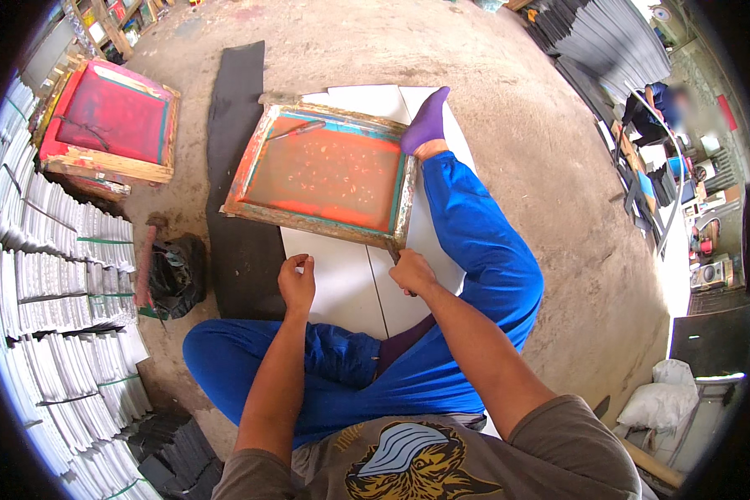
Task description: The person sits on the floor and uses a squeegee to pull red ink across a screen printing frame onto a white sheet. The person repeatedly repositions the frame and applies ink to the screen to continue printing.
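Observation:
My right hand (412, 273) is closed round a dark, narrow tool (393, 247), whose tip meets the near edge of a wooden screen-printing frame (308, 229) close to its right corner. I cannot make out the tool's exact kind. The frame lies tilted on white boards (333, 279), its mesh stained orange and its border teal. On its far left part rests a screwdriver (296, 131) with a pale and red handle. Short of the near edge, my left hand (297, 282) has thumb and fingers pinched together; whatever may be between them is hidden. My purple-socked foot (427, 123) presses against the frame's far right corner.
A black mat (237, 167) runs along the left of the boards. Beyond it are a pink-stained screen frame (112, 117), a black plastic bag (179, 271) and stacks of white sheets (54, 283). A white sack (660, 396) lies at right; another person (654, 108) is far right.

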Motion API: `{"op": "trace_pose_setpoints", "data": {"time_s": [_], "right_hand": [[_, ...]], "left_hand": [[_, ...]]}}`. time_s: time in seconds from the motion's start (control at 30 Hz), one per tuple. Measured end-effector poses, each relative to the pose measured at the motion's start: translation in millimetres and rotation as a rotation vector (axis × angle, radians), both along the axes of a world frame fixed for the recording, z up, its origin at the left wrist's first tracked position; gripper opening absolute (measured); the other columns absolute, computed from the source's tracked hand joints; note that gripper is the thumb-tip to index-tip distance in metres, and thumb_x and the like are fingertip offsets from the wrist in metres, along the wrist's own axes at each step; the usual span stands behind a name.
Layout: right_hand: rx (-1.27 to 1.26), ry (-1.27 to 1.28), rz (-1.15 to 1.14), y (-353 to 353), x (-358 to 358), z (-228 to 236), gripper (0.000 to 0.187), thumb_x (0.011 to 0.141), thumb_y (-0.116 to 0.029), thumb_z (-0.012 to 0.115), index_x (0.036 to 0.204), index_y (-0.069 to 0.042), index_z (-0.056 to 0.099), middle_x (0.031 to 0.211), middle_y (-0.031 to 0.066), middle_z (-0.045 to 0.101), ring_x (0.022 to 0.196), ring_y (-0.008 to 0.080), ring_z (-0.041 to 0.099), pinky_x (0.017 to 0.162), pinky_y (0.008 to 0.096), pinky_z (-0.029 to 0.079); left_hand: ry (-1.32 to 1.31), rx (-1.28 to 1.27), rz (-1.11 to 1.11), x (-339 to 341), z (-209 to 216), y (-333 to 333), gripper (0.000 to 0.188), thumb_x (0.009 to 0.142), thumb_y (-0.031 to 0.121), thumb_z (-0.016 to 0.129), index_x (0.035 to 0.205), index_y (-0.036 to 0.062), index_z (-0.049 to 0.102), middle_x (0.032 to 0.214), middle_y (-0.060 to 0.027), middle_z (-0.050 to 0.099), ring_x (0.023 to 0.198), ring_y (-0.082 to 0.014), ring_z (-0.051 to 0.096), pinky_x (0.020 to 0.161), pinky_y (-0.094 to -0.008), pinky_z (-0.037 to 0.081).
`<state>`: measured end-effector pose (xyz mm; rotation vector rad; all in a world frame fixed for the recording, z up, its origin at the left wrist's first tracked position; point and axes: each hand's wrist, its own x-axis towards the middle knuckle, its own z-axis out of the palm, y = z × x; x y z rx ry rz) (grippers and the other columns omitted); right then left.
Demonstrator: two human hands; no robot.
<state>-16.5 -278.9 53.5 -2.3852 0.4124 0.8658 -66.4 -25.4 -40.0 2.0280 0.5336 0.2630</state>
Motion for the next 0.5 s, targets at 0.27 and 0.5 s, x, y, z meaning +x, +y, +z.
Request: {"op": "trace_pose_setpoints", "data": {"time_s": [0.27,0.5], "right_hand": [[-0.039,-0.332,0.06,-6.7,-20.7,-58.7,0.028,0.08,-0.013,0.06,0.102,0.002,0.065,0.083,0.0254,0.07,0.07,0.0376,0.07,0.066,0.0491,0.057],[-0.065,-0.335,0.045,3.1,-38.1,-62.7,0.032,0.08,-0.022,0.066,0.105,-0.003,0.066,0.091,0.0268,0.071,0.089,0.0477,0.069,0.084,0.0541,0.056]], "left_hand": [[-0.013,-0.056,0.036,-4.8,0.8,-3.3,0.025,0.09,0.022,0.072,0.1,-0.0005,0.073,0.091,-0.0143,0.073,0.085,-0.0263,0.069,0.079,-0.0373,0.053],[0.066,-0.22,-0.101,-2.9,-11.9,0.6,0.027,0.093,0.024,0.07,0.104,-0.0006,0.073,0.094,-0.0116,0.074,0.082,-0.0192,0.067,0.074,-0.0332,0.053]]}}
